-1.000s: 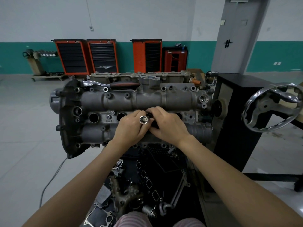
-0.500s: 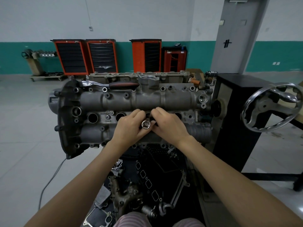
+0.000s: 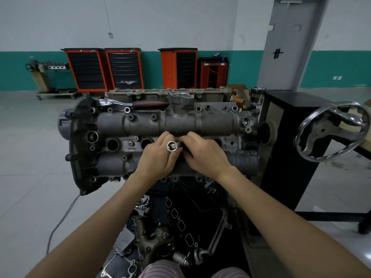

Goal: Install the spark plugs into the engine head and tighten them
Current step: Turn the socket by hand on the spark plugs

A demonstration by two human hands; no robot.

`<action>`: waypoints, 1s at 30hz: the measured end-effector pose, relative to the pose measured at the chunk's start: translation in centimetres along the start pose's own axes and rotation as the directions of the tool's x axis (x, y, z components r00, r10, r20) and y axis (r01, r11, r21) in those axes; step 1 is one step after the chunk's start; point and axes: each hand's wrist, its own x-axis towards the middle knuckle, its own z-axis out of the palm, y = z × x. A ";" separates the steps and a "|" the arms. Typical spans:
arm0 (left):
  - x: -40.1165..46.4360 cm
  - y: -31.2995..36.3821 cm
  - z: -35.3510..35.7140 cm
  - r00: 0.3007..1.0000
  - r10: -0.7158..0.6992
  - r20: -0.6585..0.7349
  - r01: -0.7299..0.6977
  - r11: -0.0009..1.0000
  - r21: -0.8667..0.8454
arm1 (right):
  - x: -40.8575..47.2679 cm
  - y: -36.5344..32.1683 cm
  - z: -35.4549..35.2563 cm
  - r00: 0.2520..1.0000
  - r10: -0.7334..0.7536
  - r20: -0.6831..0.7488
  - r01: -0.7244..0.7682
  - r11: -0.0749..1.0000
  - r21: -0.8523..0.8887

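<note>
The head [image 3: 160,145] is the landmark; both hands meet over the middle of its plug row, and they cover whatever well lies beneath them, so no spark plug can be made out; the left hand [image 3: 158,159] curls its fingers round a shiny socket [image 3: 172,146], whose open square end faces the camera while its lower end is hidden behind the knuckles; the right hand [image 3: 204,153] has its fingertips [image 3: 185,141] bent in against the socket from the right, but what they pinch, if anything, I cannot tell; three dark plug wells [image 3: 112,144] show in the row, two left of the hands and one partly cut off to their right; one ratchet [image 3: 132,103] with a black and red grip lies along the far edge of the head; right of the head stands one chrome handwheel [image 3: 329,131] on a black stand [image 3: 285,137]; below the head, a dark heap of gaskets and cast parts [image 3: 176,223] is too dim to count; behind the head, four orange cabinets [image 3: 86,70] stand against the wall, the rightmost smaller and open-fronted.
</note>
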 end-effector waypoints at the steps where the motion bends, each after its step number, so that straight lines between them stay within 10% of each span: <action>1: 0.0 -0.1 0.0 1.000 0.001 -0.002 -0.001 1.000 -0.007 | 0.1 -0.1 -0.1 1.000 0.012 -0.008 -0.012 1.000 0.009; 30: 0.1 0.4 -0.4 0.996 -0.027 0.086 0.026 1.000 0.012 | 0.2 0.1 0.1 0.999 0.050 -0.020 -0.048 0.998 0.050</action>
